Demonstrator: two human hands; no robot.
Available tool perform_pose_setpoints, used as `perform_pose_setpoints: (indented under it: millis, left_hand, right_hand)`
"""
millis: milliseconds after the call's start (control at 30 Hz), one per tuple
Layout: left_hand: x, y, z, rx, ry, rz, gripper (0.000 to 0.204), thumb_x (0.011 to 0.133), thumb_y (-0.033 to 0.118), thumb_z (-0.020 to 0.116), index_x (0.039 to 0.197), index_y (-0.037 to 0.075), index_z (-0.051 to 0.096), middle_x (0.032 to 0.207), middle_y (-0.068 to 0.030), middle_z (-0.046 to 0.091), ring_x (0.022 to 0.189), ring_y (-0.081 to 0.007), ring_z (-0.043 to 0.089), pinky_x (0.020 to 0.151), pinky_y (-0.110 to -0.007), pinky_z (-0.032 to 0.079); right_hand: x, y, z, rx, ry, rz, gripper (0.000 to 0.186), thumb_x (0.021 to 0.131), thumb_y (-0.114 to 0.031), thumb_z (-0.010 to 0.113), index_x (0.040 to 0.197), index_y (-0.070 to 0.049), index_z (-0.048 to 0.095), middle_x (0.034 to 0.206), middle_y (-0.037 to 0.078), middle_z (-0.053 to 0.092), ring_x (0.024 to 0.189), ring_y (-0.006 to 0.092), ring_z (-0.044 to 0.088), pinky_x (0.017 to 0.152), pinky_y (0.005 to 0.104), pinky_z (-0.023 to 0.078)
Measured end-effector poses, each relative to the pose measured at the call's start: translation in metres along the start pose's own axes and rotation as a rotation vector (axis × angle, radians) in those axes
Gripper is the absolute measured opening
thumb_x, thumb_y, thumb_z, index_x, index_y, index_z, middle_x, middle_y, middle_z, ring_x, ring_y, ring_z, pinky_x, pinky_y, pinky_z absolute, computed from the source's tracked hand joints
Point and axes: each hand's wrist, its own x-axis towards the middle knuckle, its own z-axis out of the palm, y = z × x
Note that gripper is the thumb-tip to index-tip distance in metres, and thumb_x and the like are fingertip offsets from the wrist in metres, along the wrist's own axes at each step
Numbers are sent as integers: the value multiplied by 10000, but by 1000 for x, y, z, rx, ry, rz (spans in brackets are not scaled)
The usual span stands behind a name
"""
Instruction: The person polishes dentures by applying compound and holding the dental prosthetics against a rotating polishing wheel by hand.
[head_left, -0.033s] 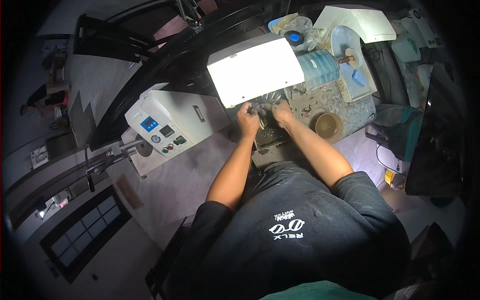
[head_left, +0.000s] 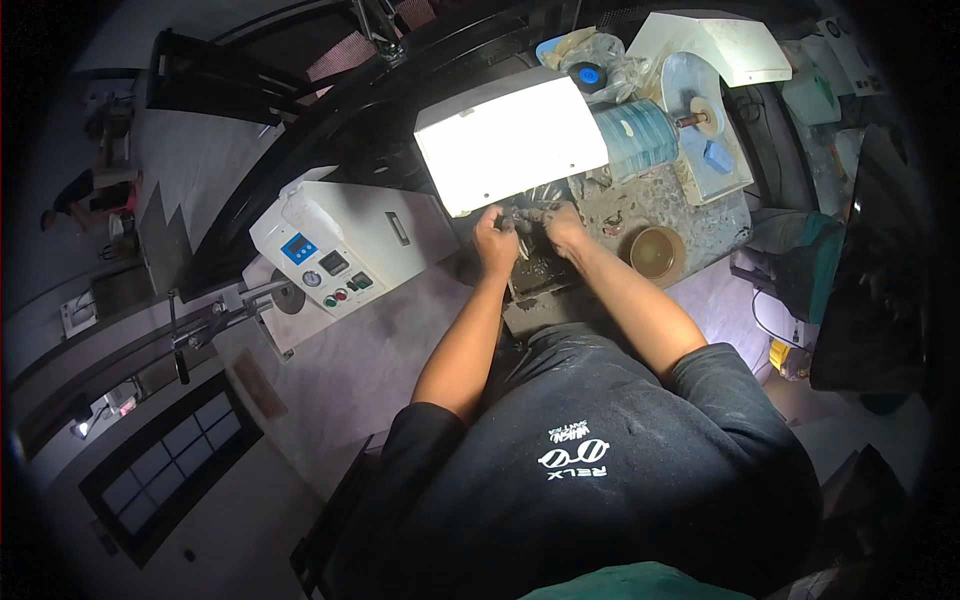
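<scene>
Just under the front edge of a bright white hood [head_left: 512,135], my two hands work close together. My left hand [head_left: 494,245] is closed, its fingers curled and smeared with grey. My right hand [head_left: 566,229] is closed too, its fingers pointing in toward the left one. Between them is a small, grey-coated thing whose kind I cannot make out. Below the hands lies a dark tray [head_left: 540,270] with wet grey muck in it. To the right of my right wrist stands a round brown bowl [head_left: 657,252] with murky liquid.
A white machine [head_left: 345,235] with a gauge and buttons stands left. Right of the hood are a clear blue-tinted plastic bottle [head_left: 640,137], a buffing wheel [head_left: 707,117] on a spindle and a blue block [head_left: 718,156]. A second white hood [head_left: 710,48] stands behind them.
</scene>
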Motion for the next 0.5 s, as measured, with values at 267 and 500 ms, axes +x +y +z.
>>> perform_pose_setpoints:
  millis: [267, 500]
  left_hand:
    - [6, 10, 11, 10, -32, -38, 110, 659, -74, 566, 750, -13, 560, 599, -130, 529, 556, -162, 491, 575, -301, 419]
    - [8, 2, 11, 23, -57, -49, 103, 650, -69, 561, 744, -27, 550, 573, -100, 495, 578, -105, 463, 567, -282, 407]
  right_hand:
    - [20, 21, -5, 190, -5, -36, 220, 846, -42, 477, 928, 65, 650, 741, 101, 629, 481, 134, 448, 387, 295, 317]
    - [-20, -13, -7, 224, 59, -29, 206, 800, -102, 595, 881, 83, 635, 730, 114, 614, 518, 157, 463, 444, 312, 375]
